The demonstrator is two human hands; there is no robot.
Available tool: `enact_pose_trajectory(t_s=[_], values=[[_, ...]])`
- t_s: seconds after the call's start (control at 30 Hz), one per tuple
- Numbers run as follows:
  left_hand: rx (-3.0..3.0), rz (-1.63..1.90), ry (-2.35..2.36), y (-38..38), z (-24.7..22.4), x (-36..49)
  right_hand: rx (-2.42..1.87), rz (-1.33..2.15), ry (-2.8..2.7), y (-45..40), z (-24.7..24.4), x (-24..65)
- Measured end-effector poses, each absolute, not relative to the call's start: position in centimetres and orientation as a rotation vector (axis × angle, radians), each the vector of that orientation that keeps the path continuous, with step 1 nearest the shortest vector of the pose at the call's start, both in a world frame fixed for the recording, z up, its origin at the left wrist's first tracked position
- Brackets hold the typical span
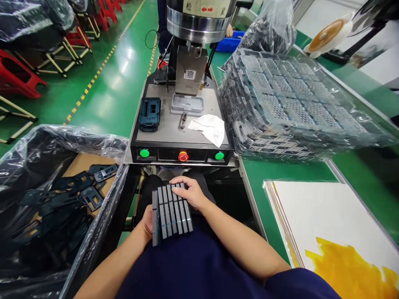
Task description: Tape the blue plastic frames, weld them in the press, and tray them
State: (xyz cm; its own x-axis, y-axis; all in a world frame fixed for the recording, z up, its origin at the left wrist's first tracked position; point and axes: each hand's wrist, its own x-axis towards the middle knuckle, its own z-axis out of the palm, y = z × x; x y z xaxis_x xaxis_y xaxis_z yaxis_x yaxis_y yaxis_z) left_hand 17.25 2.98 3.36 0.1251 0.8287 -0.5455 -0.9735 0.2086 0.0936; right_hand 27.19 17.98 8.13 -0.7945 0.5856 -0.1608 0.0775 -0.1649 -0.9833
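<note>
A slatted block of dark grey strips (174, 211) is held over my lap. My left hand (147, 222) supports it from the left side, its fingers mostly hidden behind the block. Across the block's top edge lie the bent fingers and thumb of my right hand (190, 192). Beyond my hands stands a press (190, 70) with a metal plate (162, 139). On that plate are a dark blue plastic part (150, 114), a pale grey fixture (188, 104), a small metal piece (183, 120) and a white cloth (208, 128).
Two green buttons (144, 153) and a red button (183, 156) line the press front. A plastic-lined bin (115, 143) with dark parts is at left. Stacked clear trays (289, 95) and white sheets (324, 216) lie at right. A person's hand (229, 31) shows behind the press.
</note>
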Motion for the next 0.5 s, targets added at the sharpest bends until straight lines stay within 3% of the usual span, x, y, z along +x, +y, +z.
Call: enact_pose_trajectory(t_s=[0.23,0.5], values=[[-0.334,1.336,0.644,3.1,3.4,17.2,-0.695,2.211,-1.864,18.8,8.8,27.7],[-0.309,1.355,0.692,3.6,5.6,17.7,-0.768,2.103,-1.883,18.6,8.3,27.4]])
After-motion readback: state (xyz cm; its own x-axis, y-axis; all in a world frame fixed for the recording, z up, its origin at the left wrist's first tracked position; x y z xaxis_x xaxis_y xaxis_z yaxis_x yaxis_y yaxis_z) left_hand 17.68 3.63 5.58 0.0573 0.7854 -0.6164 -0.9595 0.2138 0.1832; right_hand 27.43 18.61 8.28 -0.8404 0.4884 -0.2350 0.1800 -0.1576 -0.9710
